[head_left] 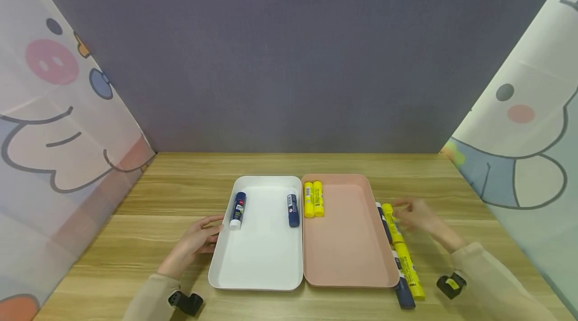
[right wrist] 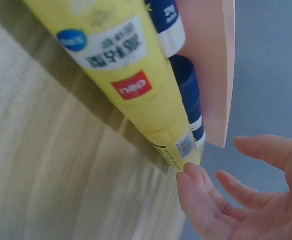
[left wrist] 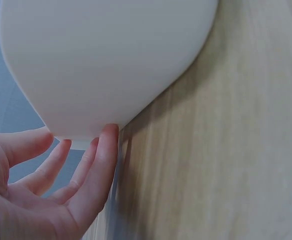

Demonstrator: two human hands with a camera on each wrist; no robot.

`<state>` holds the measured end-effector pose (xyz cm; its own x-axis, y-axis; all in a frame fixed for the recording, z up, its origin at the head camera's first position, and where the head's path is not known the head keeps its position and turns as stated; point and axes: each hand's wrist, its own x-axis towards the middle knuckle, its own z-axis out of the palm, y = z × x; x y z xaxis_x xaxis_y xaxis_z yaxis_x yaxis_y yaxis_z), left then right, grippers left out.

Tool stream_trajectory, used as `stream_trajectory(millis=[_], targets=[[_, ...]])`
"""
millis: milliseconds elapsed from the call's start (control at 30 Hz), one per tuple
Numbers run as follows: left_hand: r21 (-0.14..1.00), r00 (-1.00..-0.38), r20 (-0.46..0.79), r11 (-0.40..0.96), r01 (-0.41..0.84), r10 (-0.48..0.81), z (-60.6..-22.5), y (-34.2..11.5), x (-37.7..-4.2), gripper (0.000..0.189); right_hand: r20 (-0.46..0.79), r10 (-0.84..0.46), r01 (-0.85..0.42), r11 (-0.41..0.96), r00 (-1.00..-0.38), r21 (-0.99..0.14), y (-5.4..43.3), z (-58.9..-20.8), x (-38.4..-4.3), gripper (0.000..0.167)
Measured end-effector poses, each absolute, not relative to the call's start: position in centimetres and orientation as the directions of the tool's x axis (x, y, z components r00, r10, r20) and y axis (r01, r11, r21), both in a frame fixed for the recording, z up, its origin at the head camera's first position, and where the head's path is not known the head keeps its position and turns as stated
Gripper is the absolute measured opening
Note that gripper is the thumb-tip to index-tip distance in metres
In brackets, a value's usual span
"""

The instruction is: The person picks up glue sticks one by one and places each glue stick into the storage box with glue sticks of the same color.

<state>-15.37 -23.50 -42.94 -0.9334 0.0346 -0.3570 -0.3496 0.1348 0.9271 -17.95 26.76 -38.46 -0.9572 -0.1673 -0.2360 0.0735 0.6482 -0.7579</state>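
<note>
On the wooden table (head_left: 180,185), two shallow trays sit side by side and touching: a white tray (head_left: 259,261) on the left and a pink tray (head_left: 347,256) on the right. At the far end of the white tray lie two dark blue glue sticks, one (head_left: 238,209) by the left wall and one (head_left: 293,209) by the right wall. Two yellow glue sticks (head_left: 313,199) lie together in the far left corner of the pink tray. Just right of the pink tray, on the table, a row of yellow (head_left: 392,222) and dark blue sticks (head_left: 403,288) runs along its outer wall. The left hand (head_left: 198,241) rests against the left side of the white tray, fingers straight and relaxed, fingertips (left wrist: 108,135) touching the outer wall and gripping nothing. The right hand (head_left: 417,215), blurred in the head view, is at the far end of the row; its fingers are spread and loose, and one fingertip (right wrist: 188,175) touches the end of a yellow stick without closing round it.
</note>
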Motion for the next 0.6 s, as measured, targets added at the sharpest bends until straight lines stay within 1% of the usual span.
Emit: stream_trajectory(millis=[233,400,600], targets=[[0.928,-0.933,-0.358,0.130,-0.351,0.042,-43.04,-23.56,-15.36,0.051,-0.278,-0.133,0.124,0.660,-0.951,-0.741,26.65,-38.87,-18.01,0.048],[0.927,-0.932,-0.360,0.133,-0.352,0.040,-43.05,-23.57,-15.37,0.052,-0.277,-0.144,0.116,0.660,-0.950,-0.742,26.66,-39.01,-17.93,0.049],[0.928,-0.933,-0.357,0.136,-0.348,0.051,-43.00,-23.61,-15.35,0.051,-0.304,-0.123,0.148,0.668,-0.945,-0.730,26.68,-39.25,-18.08,0.050]])
